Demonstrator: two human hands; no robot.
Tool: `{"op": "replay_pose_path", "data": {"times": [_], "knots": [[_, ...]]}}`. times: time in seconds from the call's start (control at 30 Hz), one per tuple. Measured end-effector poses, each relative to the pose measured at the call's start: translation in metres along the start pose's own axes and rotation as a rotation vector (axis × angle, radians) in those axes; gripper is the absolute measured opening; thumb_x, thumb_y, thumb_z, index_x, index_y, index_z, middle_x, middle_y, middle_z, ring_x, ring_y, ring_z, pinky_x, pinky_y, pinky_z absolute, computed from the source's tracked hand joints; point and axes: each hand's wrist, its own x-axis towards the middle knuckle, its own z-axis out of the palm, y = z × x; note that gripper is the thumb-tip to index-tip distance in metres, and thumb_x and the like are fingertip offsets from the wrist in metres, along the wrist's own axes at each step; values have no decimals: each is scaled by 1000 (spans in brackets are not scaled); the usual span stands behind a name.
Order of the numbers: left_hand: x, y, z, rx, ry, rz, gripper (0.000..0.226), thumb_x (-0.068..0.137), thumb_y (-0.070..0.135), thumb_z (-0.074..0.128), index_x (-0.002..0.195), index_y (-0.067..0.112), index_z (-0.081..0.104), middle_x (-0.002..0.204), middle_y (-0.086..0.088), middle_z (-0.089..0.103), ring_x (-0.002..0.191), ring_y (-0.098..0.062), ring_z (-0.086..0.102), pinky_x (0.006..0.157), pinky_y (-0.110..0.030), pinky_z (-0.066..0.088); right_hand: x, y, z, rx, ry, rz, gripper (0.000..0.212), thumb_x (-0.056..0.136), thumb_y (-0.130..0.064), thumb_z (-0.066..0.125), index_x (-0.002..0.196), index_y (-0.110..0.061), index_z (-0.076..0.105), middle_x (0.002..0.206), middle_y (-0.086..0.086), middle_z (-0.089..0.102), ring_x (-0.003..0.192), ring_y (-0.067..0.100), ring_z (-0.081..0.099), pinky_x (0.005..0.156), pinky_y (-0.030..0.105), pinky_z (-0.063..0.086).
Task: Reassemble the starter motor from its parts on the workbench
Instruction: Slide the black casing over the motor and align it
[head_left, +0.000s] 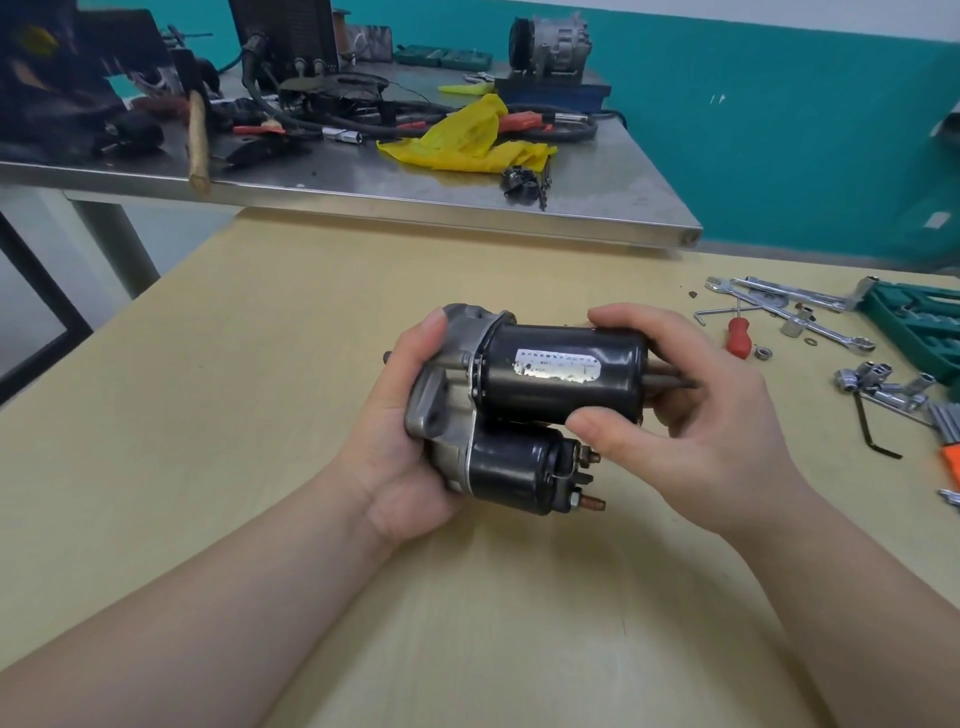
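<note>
Starter motor (561, 379) mid-bench | both hands grip | tools (789, 317) R edge

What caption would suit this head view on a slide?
Both hands, left hand and right hand, grip a starter motor above the wooden table.

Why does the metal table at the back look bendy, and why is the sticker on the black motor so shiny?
In the head view, the wide-angle lens bows the steel table edge; it is likely straight. Room light glares off the worn label on the starter motor, so its print cannot be read. The left hand and right hand look sharp; far clutter is softer.
</note>
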Motion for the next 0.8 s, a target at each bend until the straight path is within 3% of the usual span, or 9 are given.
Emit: {"op": "replay_pose_path", "data": {"times": [0.1,0.23,0.43,0.57,0.67,0.8], "knots": [[1,-1,0,68,57,31,72,67,65,88,124,22,81,132,-9,76,120,-30,74,95,-49,61,0,4,6,30,73,65,56,70,-45,88,124,-44,71,113,-13,76,98,20,77,79,35,65],[1,9,-1,169,113,96,70,75,76,78,121,24,83,131,-8,77,121,-30,74,91,-47,63,3,11,4,80,24,159,65,66,-45,91,128,-41,72,114,-13,79,100,12,78,76,22,62],[3,25,-8,308,43,169,63,71,66,89,118,24,82,119,-6,79,110,-26,76,87,-38,62,-2,16,6,-25,-208,194,75,68,-42,94,135,-53,61,124,-25,74,116,2,72,100,23,58],[4,24,-15,319,31,304,74,82,60,83,145,26,66,131,-6,74,118,-26,72,92,-37,60,-4,14,7,-145,-235,183,85,69,-45,92,146,-47,57,127,-30,71,118,-2,69,103,34,56],[6,19,-21,399,-7,385,77,88,57,79,155,25,56,137,-7,71,123,-25,69,94,-35,59,-3,15,8,-228,-269,168,91,71,-42,91,153,-39,53,135,-22,69,125,2,66,108,38,54],[7,15,-24,469,-46,407,82,89,58,79,158,26,50,139,-8,69,124,-27,68,96,-36,58,-4,17,11,-287,-271,148,89,73,-36,94,152,-37,54,130,-23,67,122,-2,63,101,21,50]]}}
